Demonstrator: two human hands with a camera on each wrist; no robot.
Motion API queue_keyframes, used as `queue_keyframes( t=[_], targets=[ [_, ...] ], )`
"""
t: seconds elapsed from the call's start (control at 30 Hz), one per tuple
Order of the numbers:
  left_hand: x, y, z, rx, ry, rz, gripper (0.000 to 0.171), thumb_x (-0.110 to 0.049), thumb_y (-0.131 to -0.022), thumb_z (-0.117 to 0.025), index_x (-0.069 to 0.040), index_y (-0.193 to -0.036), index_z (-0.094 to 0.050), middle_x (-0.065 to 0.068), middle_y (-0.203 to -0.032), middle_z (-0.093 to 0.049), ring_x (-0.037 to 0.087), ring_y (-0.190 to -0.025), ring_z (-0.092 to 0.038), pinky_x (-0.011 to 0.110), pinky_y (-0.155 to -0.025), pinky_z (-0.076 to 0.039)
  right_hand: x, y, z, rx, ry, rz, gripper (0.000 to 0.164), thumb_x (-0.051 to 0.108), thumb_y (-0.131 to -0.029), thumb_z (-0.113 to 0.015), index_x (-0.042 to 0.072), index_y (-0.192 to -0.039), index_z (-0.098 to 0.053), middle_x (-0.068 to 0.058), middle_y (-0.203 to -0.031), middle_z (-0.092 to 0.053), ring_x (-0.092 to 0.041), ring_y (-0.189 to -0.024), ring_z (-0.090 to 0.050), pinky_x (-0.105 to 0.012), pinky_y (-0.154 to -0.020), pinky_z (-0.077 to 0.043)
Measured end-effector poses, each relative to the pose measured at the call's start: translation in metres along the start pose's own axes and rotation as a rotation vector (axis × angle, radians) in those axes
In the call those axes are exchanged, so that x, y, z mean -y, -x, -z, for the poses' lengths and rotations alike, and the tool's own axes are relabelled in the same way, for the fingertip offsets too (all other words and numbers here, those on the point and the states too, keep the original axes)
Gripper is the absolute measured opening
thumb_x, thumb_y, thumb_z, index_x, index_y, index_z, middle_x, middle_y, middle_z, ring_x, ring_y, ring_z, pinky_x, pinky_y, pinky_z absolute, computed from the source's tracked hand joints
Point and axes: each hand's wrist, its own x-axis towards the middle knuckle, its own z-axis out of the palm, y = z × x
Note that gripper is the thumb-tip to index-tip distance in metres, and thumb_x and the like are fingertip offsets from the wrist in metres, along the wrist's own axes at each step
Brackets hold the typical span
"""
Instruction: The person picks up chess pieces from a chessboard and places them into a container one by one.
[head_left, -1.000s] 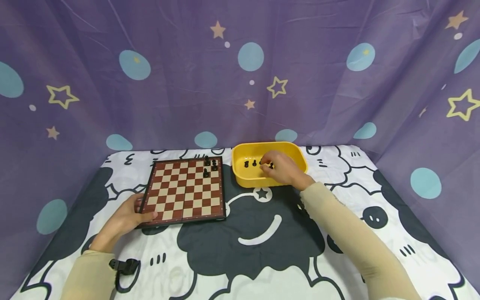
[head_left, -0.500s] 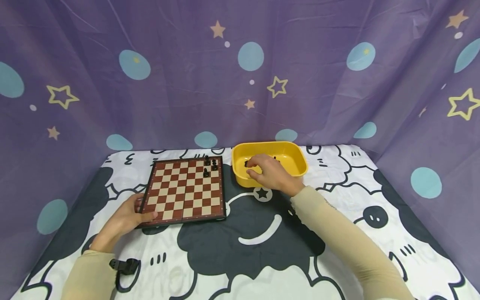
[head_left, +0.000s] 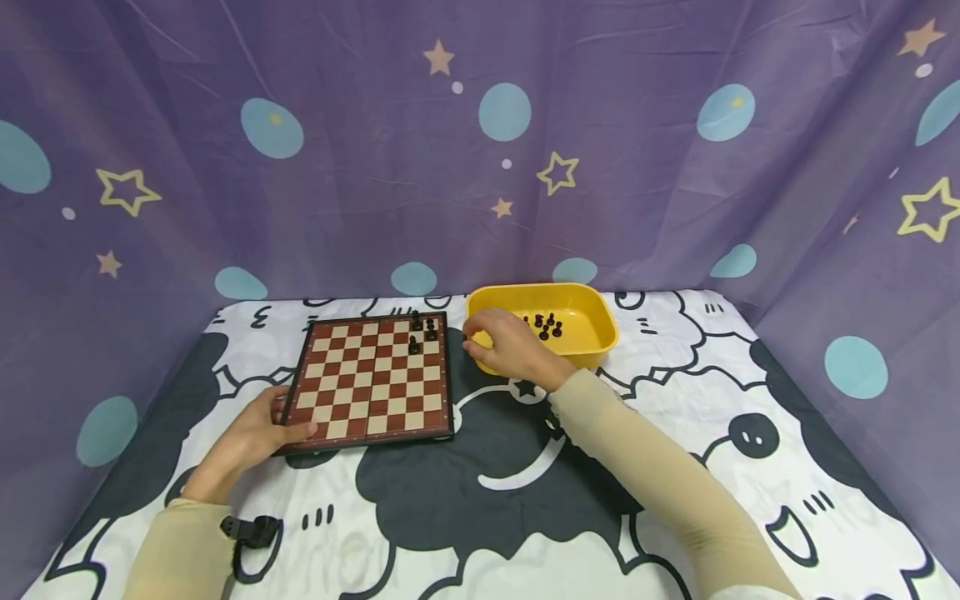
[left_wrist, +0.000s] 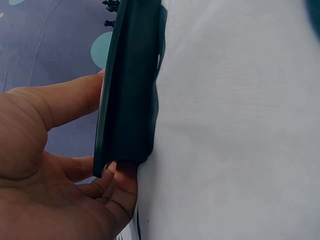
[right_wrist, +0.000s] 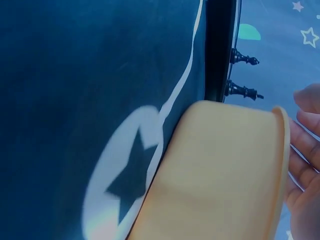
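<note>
A brown-and-cream chessboard [head_left: 367,379] lies at the left of the cloth. At its front left corner my left hand [head_left: 251,437] grips it, thumb on top and fingers under the edge; the left wrist view shows the board's dark side [left_wrist: 131,85] between thumb and fingers. Three black chess pieces [head_left: 415,346] stand near the far right corner. My right hand [head_left: 513,346] is over the left end of a yellow tray [head_left: 543,292], finger and thumb pinched on a small dark chess piece, mostly hidden. Several black chess pieces [head_left: 544,333] remain in the tray.
A cartoon-print cloth [head_left: 510,467] covers the table. Behind it hangs a purple curtain [head_left: 337,208] with stars and dots. The tray's left wall is close beside the board's right edge. A black strap [head_left: 255,531] sits at the left wrist.
My right hand has moved left across the tray to its left end, uncovering the pieces in the middle. The left hand and board hold still.
</note>
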Motion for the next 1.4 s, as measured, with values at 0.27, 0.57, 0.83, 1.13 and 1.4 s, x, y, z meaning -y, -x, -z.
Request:
queue_keyframes(
  t=[0.27, 0.57, 0.83, 1.13, 1.4],
  targets=[
    [0.000, 0.001, 0.001, -0.002, 0.002, -0.010, 0.094, -0.019, -0.082, -0.076, 0.019, -0.142, -0.015, 0.034, -0.114, -0.049, 0.039, -0.100, -0.056, 0.042, -0.077, -0.046, 0.004, -0.019, -0.011, -0.011, -0.006, 0.023, 0.024, 0.024, -0.091, -0.065, 0.009, -0.109, -0.067, 0.000, -0.106, -0.065, -0.018, -0.100, -0.056, -0.034, -0.088, -0.043],
    [0.000, 0.000, 0.002, -0.002, 0.004, 0.000, 0.093, -0.018, -0.082, -0.076, 0.018, -0.142, -0.014, 0.034, -0.114, -0.049, 0.039, -0.100, -0.055, 0.043, -0.078, -0.046, 0.001, -0.042, -0.020, 0.048, -0.065, -0.015, 0.027, 0.021, -0.089, -0.068, 0.008, -0.113, -0.065, -0.005, -0.109, -0.065, -0.025, -0.104, -0.058, -0.037, -0.091, -0.043],
    [0.000, 0.001, 0.002, 0.004, 0.004, -0.002, 0.093, -0.018, -0.082, -0.076, 0.018, -0.143, -0.014, 0.033, -0.115, -0.049, 0.038, -0.100, -0.055, 0.043, -0.078, -0.046, -0.004, -0.058, -0.030, 0.115, -0.056, -0.062, 0.030, 0.023, -0.090, -0.066, 0.009, -0.116, -0.063, -0.006, -0.110, -0.065, -0.026, -0.105, -0.058, -0.041, -0.096, -0.038],
    [-0.002, -0.001, 0.000, 0.002, 0.012, 0.021, 0.095, -0.022, -0.082, -0.077, 0.014, -0.144, -0.015, 0.030, -0.115, -0.050, 0.036, -0.100, -0.054, 0.043, -0.078, -0.044, -0.008, -0.069, -0.037, 0.140, -0.040, -0.100, 0.032, 0.025, -0.090, -0.067, 0.012, -0.118, -0.062, -0.001, -0.108, -0.066, -0.022, -0.102, -0.059, -0.040, -0.096, -0.038],
    [-0.001, -0.001, 0.002, 0.009, 0.007, 0.016, 0.096, -0.022, -0.082, -0.076, 0.015, -0.144, -0.014, 0.032, -0.117, -0.049, 0.038, -0.101, -0.055, 0.044, -0.079, -0.045, -0.004, -0.074, -0.039, 0.155, -0.011, -0.116, 0.028, 0.026, -0.091, -0.066, 0.014, -0.116, -0.063, 0.000, -0.106, -0.067, -0.019, -0.100, -0.060, -0.038, -0.099, -0.035]
  ],
)
